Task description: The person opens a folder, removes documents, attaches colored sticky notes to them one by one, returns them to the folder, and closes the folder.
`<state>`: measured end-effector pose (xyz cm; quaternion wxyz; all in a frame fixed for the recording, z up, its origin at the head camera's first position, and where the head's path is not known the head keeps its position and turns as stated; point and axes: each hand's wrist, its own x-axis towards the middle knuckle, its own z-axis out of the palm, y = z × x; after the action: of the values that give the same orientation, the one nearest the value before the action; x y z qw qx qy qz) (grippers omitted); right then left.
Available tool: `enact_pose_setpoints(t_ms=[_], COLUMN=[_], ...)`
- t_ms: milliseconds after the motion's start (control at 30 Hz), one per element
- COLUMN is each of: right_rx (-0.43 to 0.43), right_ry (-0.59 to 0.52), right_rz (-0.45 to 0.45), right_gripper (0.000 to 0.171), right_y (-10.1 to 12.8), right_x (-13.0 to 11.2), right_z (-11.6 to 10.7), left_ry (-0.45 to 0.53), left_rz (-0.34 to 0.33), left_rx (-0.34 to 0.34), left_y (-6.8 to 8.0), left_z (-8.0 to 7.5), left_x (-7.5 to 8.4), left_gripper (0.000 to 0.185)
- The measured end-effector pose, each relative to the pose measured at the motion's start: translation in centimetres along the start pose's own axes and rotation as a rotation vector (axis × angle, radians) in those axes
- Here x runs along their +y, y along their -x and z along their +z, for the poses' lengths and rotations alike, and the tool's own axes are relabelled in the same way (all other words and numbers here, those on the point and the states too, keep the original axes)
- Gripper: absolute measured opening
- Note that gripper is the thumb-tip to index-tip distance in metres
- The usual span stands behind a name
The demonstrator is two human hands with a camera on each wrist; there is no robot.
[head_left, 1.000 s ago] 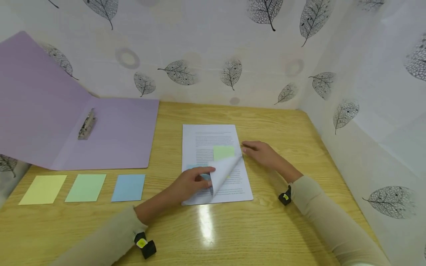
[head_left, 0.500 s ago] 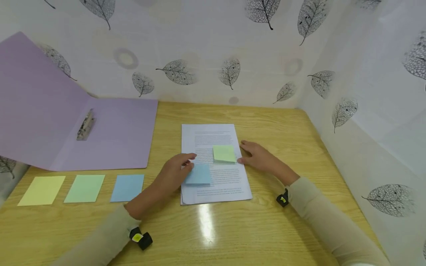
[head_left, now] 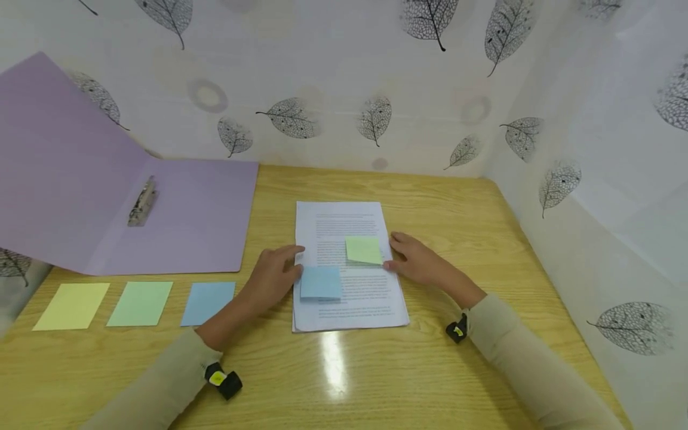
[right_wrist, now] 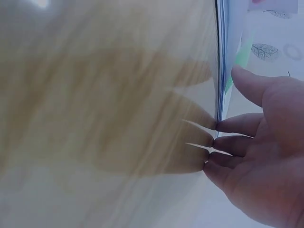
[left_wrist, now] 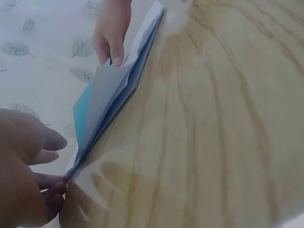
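A stack of printed sheets [head_left: 365, 310] lies on the table, bearing a blue sticky note [head_left: 321, 283] at lower left and a green sticky note [head_left: 363, 249] at upper right. My left hand [head_left: 270, 276] is at the stack's left edge, its thumb beside the blue note. In the left wrist view, the stack's near corners [left_wrist: 109, 90] lift and bend a little. At the right edge, my right hand [head_left: 418, 258] has its fingertips against the sheets' side and its thumb over the margin near the green note. The right wrist view shows those fingers [right_wrist: 237, 124] extended to the paper edges [right_wrist: 222, 52].
An open lilac folder [head_left: 206, 221] with a metal clip [head_left: 142, 203] stands at the back left. In front of it lie yellow [head_left: 71, 306], green [head_left: 140, 304] and blue [head_left: 208, 303] squares of paper. Leaf-patterned cloth [head_left: 333, 71] walls the back and right of the table.
My left hand has let go of the turned-up sheet, which now lies flat with both notes uncovered. That hand has drawn left to the stack's edge; the right hand has barely moved.
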<state>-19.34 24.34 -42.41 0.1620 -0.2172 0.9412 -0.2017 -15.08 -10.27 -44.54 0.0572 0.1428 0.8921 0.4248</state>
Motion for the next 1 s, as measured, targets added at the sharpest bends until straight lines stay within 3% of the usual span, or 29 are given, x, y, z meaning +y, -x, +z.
enact_pose_setpoints(t_ms=[133,267,367,467,733,900,1000], right_rx=[0.002,0.009,0.014,0.011,-0.009,0.065,0.136], right_ry=[0.002,0.004,-0.010,-0.023,-0.149,-0.252,-0.357], right_rz=[0.011,-0.010,-0.013,0.007,0.083,0.152,0.192], right_gripper=[0.076,0.078,0.079,0.077,0.063,0.069,0.062], right_y=[0.3,0.5,0.6,0.7,0.9,0.7,0.6], right_x=[-0.3,-0.6,-0.8,-1.3,-1.9,-2.0,-2.1], right_z=[0.1,0.4,0.8,1.0,0.9,0.9,0.9], left_ry=[0.182,0.394,0.488,0.575,0.646,0.666,0.677], left_rz=[-0.049,-0.159,-0.225,-0.272,-0.316,-0.279,-0.264], left_rx=[-0.008,0.016,0.062,0.073,0.032,0.064,0.081], left_y=[-0.4,-0.7,-1.0,-1.1,-1.1,-0.9,-0.9], left_z=[0.0,-0.1,-0.1,0.0,0.6,0.5,0.5], left_x=[-0.1,0.1,0.3,0.5,0.4,0.5,0.6], left_gripper=[0.046,0.061,0.071,0.068,0.051,0.048,0.047])
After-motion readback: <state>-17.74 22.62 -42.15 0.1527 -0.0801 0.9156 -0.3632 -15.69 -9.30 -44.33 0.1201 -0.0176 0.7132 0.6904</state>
